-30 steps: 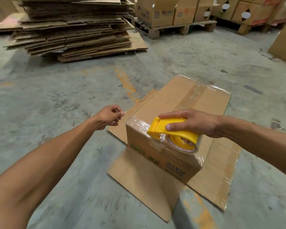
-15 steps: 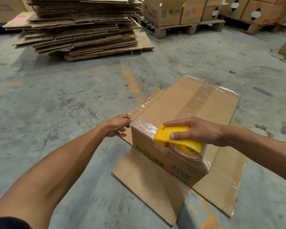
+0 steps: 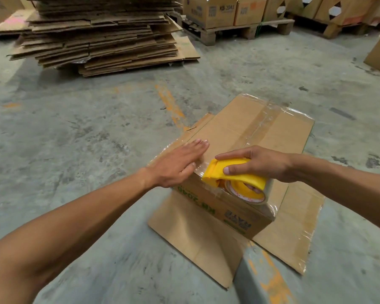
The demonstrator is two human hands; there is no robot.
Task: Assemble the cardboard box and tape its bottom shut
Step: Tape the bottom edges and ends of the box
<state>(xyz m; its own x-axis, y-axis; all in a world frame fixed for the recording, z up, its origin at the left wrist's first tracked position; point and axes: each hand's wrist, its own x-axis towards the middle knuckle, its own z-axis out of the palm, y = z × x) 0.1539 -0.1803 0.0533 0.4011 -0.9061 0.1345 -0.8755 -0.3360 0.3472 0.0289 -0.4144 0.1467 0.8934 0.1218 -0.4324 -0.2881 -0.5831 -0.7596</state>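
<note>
Head view looks down on a cardboard box standing upside down on a concrete floor, its bottom flaps closed and striped with clear tape. The left hand lies flat, fingers spread and straight, palm pressed on the box's near left corner and gripping nothing. Just to its right, the right hand is wrapped around a yellow tape dispenser, which rests against the box's near top edge; fingers curl through the roll's core. Under both hands, the box's open flaps spread on the floor. Far beyond the left hand sits a stack of flattened cardboard; beyond the right hand, boxes on pallets.
</note>
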